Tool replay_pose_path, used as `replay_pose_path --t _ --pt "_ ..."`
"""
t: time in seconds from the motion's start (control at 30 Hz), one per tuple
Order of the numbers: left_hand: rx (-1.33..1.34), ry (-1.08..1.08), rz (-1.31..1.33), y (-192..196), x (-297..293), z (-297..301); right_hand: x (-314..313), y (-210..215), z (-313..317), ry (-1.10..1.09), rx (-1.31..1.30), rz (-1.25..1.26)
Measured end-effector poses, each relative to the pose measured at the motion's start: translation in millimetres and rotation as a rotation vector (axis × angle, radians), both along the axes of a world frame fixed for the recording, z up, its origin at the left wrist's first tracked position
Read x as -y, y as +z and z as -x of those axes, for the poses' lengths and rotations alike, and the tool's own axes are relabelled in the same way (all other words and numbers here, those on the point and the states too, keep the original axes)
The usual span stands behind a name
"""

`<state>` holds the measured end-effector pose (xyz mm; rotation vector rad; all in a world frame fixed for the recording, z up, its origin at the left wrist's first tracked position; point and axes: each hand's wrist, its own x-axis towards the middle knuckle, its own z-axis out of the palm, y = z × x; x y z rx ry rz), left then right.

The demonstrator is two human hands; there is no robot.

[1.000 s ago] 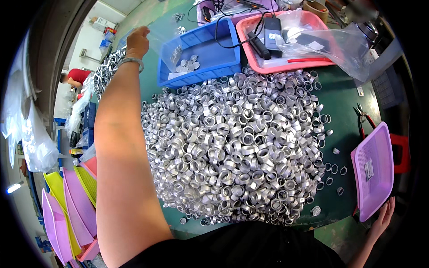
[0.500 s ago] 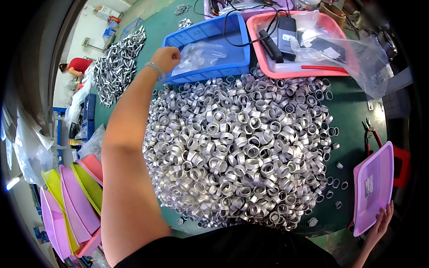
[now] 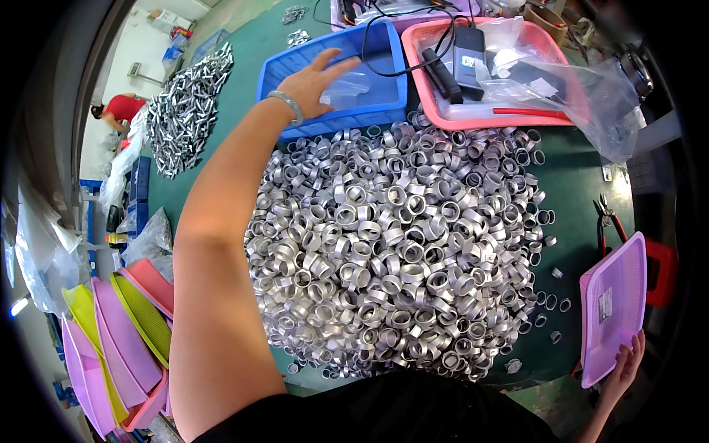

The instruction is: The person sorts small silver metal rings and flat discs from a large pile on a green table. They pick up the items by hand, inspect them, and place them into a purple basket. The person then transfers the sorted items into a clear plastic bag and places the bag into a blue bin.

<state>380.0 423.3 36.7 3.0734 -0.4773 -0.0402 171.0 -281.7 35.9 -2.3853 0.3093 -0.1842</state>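
My left hand (image 3: 314, 81) hovers, fingers spread, over the blue plastic bin (image 3: 334, 77) at 12 o'clock — best lowered squarely. My right hand (image 3: 622, 368) grips the pink mesh tray (image 3: 613, 306) at 4 o'clock, fingers curled on its lower edge.

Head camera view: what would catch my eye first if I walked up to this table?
The huge heap of silver metal rings covering the middle of the green table. Beyond it, the left hand reaches open over a blue bin, beside a pink tray of cables and plastic bags. At the lower right edge, the right hand grips a purple basket.
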Motion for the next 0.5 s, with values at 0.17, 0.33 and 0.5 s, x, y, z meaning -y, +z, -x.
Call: replay_pose_path --t 0.17,0.33,0.5 --pt "-0.097 0.039 -0.145 -7 -12 -20 1 4 3 0.002 0.021 0.027" --pt "0.477 0.787 0.581 5 -123 -27 10 2 5 0.021 0.030 -0.015" --pt "0.668 1.260 0.616 -33 -230 18 17 -1 5 0.034 0.027 -0.026"
